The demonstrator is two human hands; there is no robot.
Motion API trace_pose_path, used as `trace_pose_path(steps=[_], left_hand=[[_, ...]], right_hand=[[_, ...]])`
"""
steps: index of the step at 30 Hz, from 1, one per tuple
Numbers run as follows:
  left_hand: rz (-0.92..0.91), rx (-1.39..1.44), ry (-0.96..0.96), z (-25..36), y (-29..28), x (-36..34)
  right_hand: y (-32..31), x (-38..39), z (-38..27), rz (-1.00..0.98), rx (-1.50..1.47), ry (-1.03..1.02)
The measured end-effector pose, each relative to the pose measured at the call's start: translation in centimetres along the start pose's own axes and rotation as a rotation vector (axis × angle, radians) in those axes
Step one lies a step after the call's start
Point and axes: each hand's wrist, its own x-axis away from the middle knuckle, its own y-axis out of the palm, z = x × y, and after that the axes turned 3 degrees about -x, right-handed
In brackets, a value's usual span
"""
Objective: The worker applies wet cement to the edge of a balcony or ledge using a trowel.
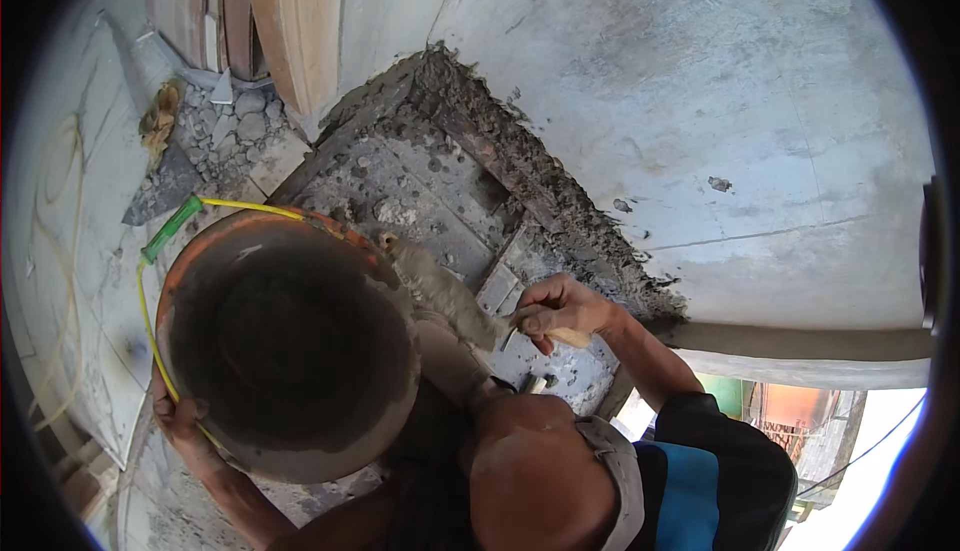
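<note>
My left hand (pixel 183 423) grips the near left rim of a round mortar bucket (pixel 290 459), with fingers curled over the edge by its yellow wire handle (pixel 153 336). The bucket is tilted toward me; its inside is dark and smeared with mortar. In my right hand (pixel 565 309) is a trowel, held by its wooden handle (pixel 570 337). Its mortar-coated blade (pixel 445 296) points up and left, beside the bucket's right rim. Under the tools, the grey ground (pixel 440 211) is splattered with mortar.
A thick strip of wet mortar (pixel 530 171) runs along the base of the pale wall (pixel 740 121). Rubble (pixel 235 129) lies in the far left corner, near leaning boards (pixel 290 21). My bent knee (pixel 540 471) is close below the trowel. A pale hose (pixel 70 221) lies at left.
</note>
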Motion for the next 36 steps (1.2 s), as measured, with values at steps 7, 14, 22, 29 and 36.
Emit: trace_pose_path(steps=[7,14,22,29,36], left_hand=[[0.003,-0.047,0.022,3.5,2.4,2.7],[-0.199,0.155,-0.022,6.7,7.6,4.0],[-0.232,0.021,0.113,6.5,10.5,5.7],[-0.165,0.095,0.347,6.2,12.2,6.0],[-0.101,0.186,0.066,7.1,9.4,5.3]], right_hand=[[-6.8,6.8,0.3,0.695,0.196,-0.170],[2.1,3.9,-2.5,0.495,0.946,-0.331],[11.7,-11.6,-3.0,0.313,2.229,-0.602],[13.9,-10.2,-0.2,0.162,2.732,-0.412],[12.6,-10.0,-4.6,-0.157,2.166,-0.642]])
